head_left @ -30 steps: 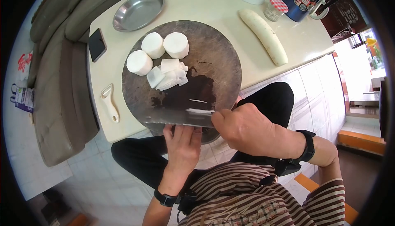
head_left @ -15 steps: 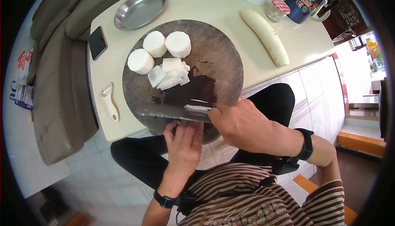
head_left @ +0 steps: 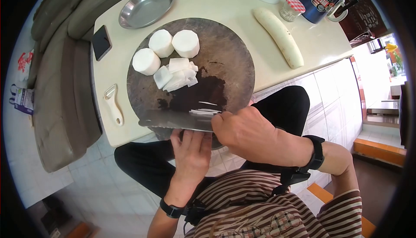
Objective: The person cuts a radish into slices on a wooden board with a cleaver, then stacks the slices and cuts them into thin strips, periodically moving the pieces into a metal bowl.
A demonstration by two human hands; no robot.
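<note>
We saw the right hand [head_left: 242, 130] closed in a fist at the heel of the cleaver [head_left: 175, 119]. The fingers were wrapped tight around a handle that the hand itself hid. The broad blade lay almost flat across the near edge of the round chopping board [head_left: 229, 51], with its tip pointing away to the left. A few thin white slivers [head_left: 205, 110] lay just beyond the blade, at the edge of the dark wet patch [head_left: 201, 94].

The left hand [head_left: 190, 151] came up from below the table edge. Its fingers were straight and pressed together side by side, and their tips touched the near face of the blade. We could not tell whether they held anything under it.

Farther up the board stood three radish chunks [head_left: 160, 43], and a loose pile of cut slices [head_left: 177, 76] lay just beside them. A whole radish [head_left: 278, 37], a peeler [head_left: 112, 105], a steel dish [head_left: 146, 7] and a phone [head_left: 101, 43] lay apart on the table [head_left: 216, 4].

We judged the main risk to be the left fingertips – they sat right against the steel, and a slide along the edge could have cut them. The blade also overhung the rim of the board, above the lap, so a wet or loosened grip might have let it tip off. The slivers were thin and close to the rim, and a careless sweep could have pushed them to the floor.
</note>
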